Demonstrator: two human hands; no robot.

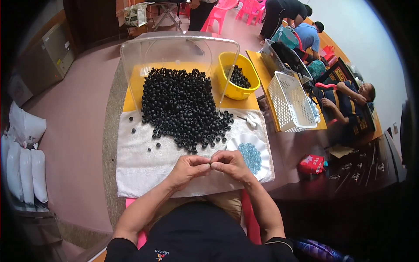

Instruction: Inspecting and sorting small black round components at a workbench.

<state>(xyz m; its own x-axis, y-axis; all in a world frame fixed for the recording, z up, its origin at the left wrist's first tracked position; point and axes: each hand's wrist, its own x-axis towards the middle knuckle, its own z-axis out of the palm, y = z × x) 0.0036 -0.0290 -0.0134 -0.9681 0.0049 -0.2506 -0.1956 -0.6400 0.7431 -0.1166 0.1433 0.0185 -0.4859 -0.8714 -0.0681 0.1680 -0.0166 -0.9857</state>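
My left hand [188, 171] and my right hand [231, 163] meet over the near part of a white cloth [139, 172]. Thumbs and fingers of both are pinched together, fingertips touching; what lies between them is too small to make out. Just beyond them spreads a big heap of small round black pieces with holes [179, 105], a few scattered loose at its left. Beside my right hand sits a white plate with a wavy rim [231, 142], holding tiny light-blue pieces [250, 156]. A small white object with a dark tip [252, 120] rests beyond the plate.
A clear plastic tub [131, 56] lies tipped behind the heap. Right of it stands a yellow basin [240, 91] with more black pieces. White baskets [283, 89] line a side table. A red packet [312, 164] is farther right, white sacks [27, 168] left. Other people are beyond.
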